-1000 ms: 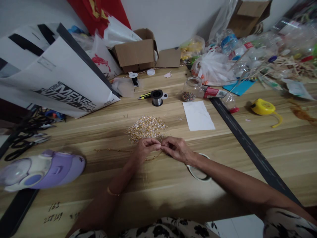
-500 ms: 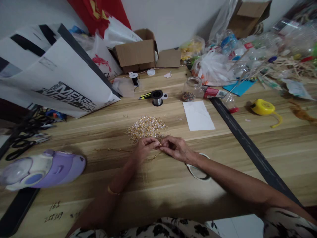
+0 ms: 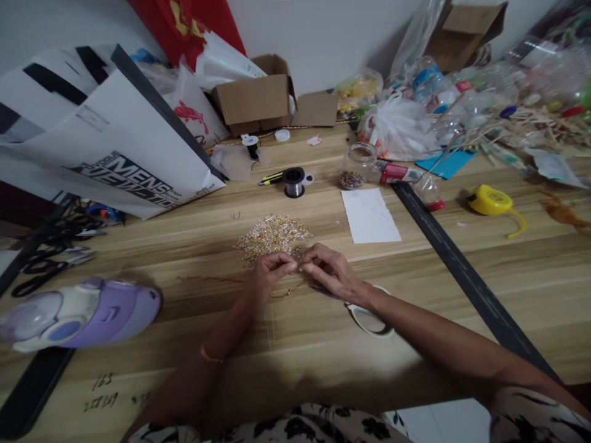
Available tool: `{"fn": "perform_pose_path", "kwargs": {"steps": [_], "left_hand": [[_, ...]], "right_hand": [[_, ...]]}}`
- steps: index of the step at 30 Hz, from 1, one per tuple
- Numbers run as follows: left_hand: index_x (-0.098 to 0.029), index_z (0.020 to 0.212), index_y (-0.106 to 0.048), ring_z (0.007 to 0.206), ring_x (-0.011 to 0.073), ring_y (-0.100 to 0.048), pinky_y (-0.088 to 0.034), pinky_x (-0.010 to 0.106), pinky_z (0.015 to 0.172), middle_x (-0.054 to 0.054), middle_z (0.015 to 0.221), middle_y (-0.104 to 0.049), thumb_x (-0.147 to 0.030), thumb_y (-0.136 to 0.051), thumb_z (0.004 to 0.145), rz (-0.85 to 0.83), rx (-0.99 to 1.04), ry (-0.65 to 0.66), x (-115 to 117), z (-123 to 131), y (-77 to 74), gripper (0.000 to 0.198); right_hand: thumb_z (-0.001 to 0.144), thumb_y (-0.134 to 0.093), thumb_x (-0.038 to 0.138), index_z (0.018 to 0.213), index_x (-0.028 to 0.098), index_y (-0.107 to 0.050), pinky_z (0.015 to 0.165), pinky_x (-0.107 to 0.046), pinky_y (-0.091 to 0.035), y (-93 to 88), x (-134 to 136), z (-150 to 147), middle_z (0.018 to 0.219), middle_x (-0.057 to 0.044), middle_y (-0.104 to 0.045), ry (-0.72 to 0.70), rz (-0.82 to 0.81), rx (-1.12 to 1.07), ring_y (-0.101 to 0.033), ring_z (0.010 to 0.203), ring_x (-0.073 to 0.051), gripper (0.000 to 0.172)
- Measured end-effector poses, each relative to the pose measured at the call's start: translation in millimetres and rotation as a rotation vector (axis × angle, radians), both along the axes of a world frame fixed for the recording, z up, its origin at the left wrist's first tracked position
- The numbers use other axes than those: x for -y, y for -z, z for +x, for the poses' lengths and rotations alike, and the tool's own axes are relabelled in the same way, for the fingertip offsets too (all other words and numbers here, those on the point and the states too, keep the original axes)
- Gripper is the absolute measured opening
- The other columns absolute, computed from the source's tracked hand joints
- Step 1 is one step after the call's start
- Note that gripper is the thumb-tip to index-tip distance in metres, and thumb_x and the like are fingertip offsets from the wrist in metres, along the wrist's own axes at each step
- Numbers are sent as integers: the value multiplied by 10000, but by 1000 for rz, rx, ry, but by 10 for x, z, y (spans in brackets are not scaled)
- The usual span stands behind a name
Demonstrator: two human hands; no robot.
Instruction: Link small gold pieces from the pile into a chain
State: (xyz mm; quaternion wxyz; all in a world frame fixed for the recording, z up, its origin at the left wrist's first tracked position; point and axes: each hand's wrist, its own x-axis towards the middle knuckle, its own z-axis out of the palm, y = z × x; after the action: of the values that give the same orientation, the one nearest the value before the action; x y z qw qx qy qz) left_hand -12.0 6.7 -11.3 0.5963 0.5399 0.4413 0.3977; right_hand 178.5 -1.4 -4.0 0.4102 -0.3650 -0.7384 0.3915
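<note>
A small heap of gold and clear beads or findings (image 3: 272, 237) lies on the wooden table just beyond my fingertips. My left hand (image 3: 273, 272) is closed in a pinch, thumb against forefinger. Facing it, my right hand (image 3: 330, 271) also pinches, with a tiny gold glint at its fingertips; what either hand holds is too small to name. A thin gold chain (image 3: 289, 291) passes beneath my left hand and ends near my right fingers. Under my right wrist, a white-handled tool like scissors (image 3: 369, 329) shows one loop.
Beyond the heap stand a wire spool (image 3: 293, 183), a yellow cutter (image 3: 271, 178) and a bead jar (image 3: 357, 166). White paper (image 3: 372, 215) and a black strip (image 3: 466, 274) lie right, near a yellow tape measure (image 3: 490, 200). A purple bottle (image 3: 111, 314) lies left.
My fingertips have drawn slightly apart. My right fingers have lifted and curled a little, uncovering more of the tool beneath them.
</note>
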Motion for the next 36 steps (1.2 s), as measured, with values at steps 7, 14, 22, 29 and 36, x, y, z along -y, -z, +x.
{"fn": "perform_pose_path", "kwargs": {"steps": [7, 14, 22, 29, 36], "left_hand": [[-140, 635, -639, 612, 97, -516, -395, 210, 612, -12, 623, -595, -264, -700, 688, 78, -74, -28, 26, 41, -27, 147], [-148, 650, -655, 607, 105, -536, -412, 215, 606, -6, 628, -618, -271, -698, 687, 119, -114, -48, 28, 51, 8, 136], [-148, 649, -651, 597, 106, -520, -405, 215, 591, -2, 619, -608, -300, -695, 682, 119, -148, -65, 28, 56, 3, 161], [-146, 618, -621, 604, 100, -516, -404, 210, 610, -16, 611, -592, -287, -688, 679, 105, -139, -125, 29, 48, -49, 167], [-147, 624, -627, 599, 107, -525, -413, 217, 602, -9, 609, -601, -287, -695, 672, 103, -131, -121, 42, 68, -64, 163]], "right_hand": [[843, -556, 365, 858, 155, -570, 555, -217, -384, 23, -20, -18, 703, -3, -548, 27, -219, -109, -490, 616, -108, 211], [787, -629, 357, 867, 159, -576, 484, -199, -335, 30, 0, -44, 605, 38, -491, -13, -292, -173, -426, 522, -82, 221], [797, -576, 230, 833, 157, -568, 490, -186, -329, 86, -2, -62, 625, 34, -495, -38, -208, -112, -429, 543, -78, 81], [747, -522, 126, 760, 161, -544, 474, -180, -309, 129, -31, -21, 627, 40, -511, 50, -174, 20, -408, 507, -65, 43], [793, -595, 304, 825, 164, -559, 468, -191, -329, 36, -1, -55, 617, 30, -502, 13, -251, -104, -425, 521, -81, 148]]}}
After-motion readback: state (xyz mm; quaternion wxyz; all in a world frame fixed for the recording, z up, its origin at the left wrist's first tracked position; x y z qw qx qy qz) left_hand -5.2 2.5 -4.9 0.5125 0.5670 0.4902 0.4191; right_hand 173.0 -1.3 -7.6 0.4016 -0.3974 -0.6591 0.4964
